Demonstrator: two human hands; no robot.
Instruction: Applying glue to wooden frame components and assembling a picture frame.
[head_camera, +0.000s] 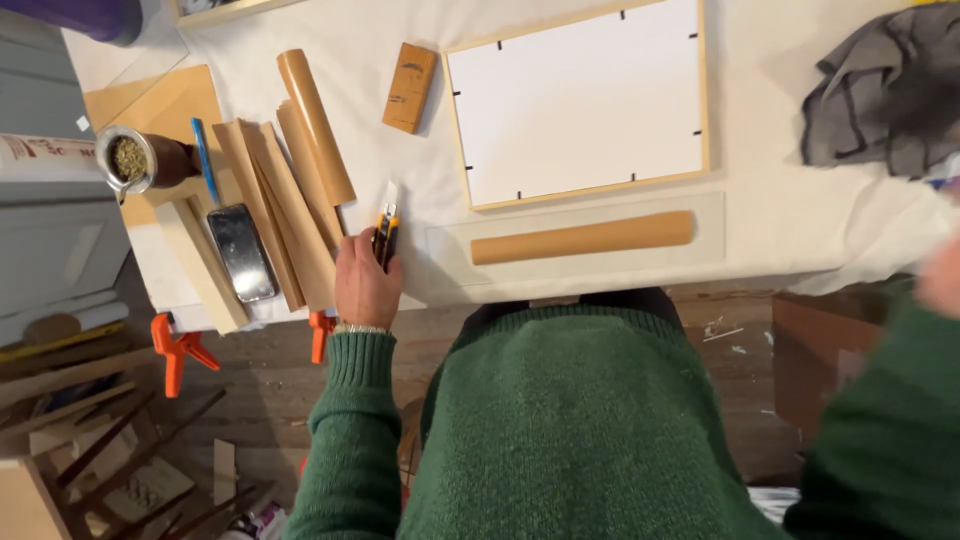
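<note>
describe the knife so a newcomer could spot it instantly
Start at the white framed panel on the table, then drop to the table's near edge on its left. There the left hand holds the knife. It is orange and black with a pale blade, unlike the plain brown paper rolls beside it.

Open cloth between paper rolls (290, 170) left and frame (578, 100) right; wood block (410, 87) blocks far end.

Matt brown paper rolls (300, 190), a glossy metal scraper blade (241, 252), white cloth table cover (780, 230).
</note>
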